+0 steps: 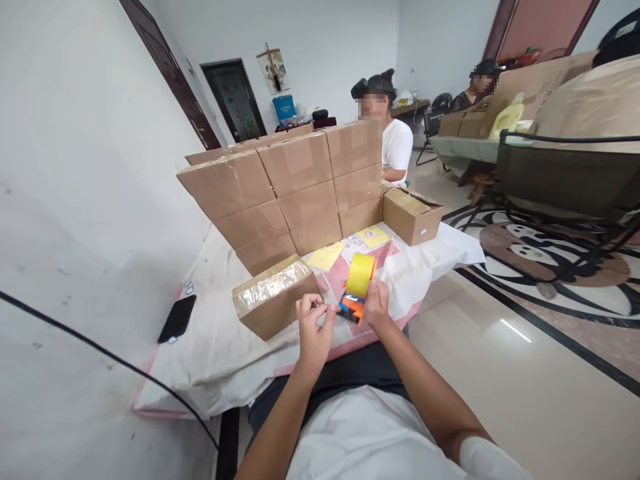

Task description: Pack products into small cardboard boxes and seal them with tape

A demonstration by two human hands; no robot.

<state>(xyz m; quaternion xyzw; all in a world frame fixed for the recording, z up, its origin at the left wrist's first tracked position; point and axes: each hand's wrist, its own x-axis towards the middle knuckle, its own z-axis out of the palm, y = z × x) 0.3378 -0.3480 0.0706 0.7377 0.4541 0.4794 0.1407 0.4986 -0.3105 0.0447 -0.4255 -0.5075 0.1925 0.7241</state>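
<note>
Orange-and-blue plastic tape dispenser (354, 307): held over the near part of the table, carrying a wide yellow tape roll (361, 275).
Right hand (377, 301): grasping the dispenser from its right side.
Left hand (315, 313): thumb and fingers drawn together at the dispenser's dark front end; whether they grip any tape I cannot tell.
Step in hand: apparently working at the tape's loose end.
Next move: calls, I judge, for a sure pinch on that end and a steady dispenser.
Brown cardboard box with shiny taped top (277, 303): just left of the left hand.
White-and-pink patterned tablecloth (213, 363): beneath the boxes.
Stacked brown cardboard boxes (305, 200): behind the taped one.
Brown box with raised flap (410, 217): at the stack's right end.
Flat black object (179, 319): on the cloth, far left.
Co-worker in white (399, 143): beyond the stack.
</note>
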